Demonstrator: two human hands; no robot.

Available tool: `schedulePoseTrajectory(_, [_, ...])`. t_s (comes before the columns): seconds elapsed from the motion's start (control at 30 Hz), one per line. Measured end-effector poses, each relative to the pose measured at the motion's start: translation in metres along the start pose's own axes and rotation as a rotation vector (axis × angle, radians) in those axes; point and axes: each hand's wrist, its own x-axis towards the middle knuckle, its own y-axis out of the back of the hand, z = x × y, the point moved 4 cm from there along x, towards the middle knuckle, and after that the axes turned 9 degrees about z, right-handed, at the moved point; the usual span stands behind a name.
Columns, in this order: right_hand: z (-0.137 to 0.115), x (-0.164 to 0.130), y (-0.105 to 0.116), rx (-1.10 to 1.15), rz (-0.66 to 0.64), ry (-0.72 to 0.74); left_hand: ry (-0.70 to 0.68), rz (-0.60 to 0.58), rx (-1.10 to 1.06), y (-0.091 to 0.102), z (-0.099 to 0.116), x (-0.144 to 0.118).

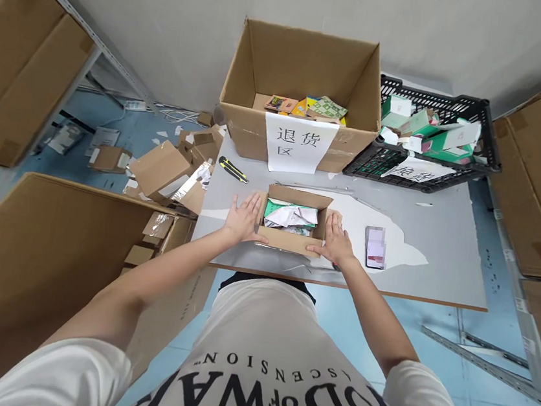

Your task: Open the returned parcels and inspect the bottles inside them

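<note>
A small open cardboard box (290,239) sits on the grey table in front of me. Crumpled white paper (293,216) and a green packet (272,210) show inside it. My left hand (244,218) grips the box's left side, its fingers extended along the wall and its thumb over the near left corner. On the opposite side, my right hand (335,240) grips the right wall, with the thumb on the near edge. A small dark and red item (336,266) peeks out under my right wrist, too hidden to name.
Behind stands a large labelled carton (239,131) holding several packets, beside a black crate (490,140) of green-and-white boxes. A yellow-black utility knife (234,169) and a phone (375,247) lie on the table (460,251). Discarded cartons (159,169) and a big open carton (52,237) are at left.
</note>
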Motion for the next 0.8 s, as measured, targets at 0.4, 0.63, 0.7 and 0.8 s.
schedulePoseTrajectory(0.4, [0.014,0.007,-0.043,0.388,0.078,0.155,-0.028,0.036,-0.223,-0.049,-0.007,0.0])
schedulePoseTrajectory(0.63, [0.003,-0.002,0.004,0.009,0.244,0.04,0.045,0.098,-0.13,-0.002,-0.01,0.002])
schedulePoseTrajectory(0.7, [-0.013,0.001,0.025,-0.06,0.272,0.146,0.016,0.12,-0.09,0.015,-0.001,0.013])
schedulePoseTrajectory(0.8, [-0.042,0.017,0.042,-0.088,0.108,0.397,-0.091,0.058,-0.055,0.026,0.023,0.04])
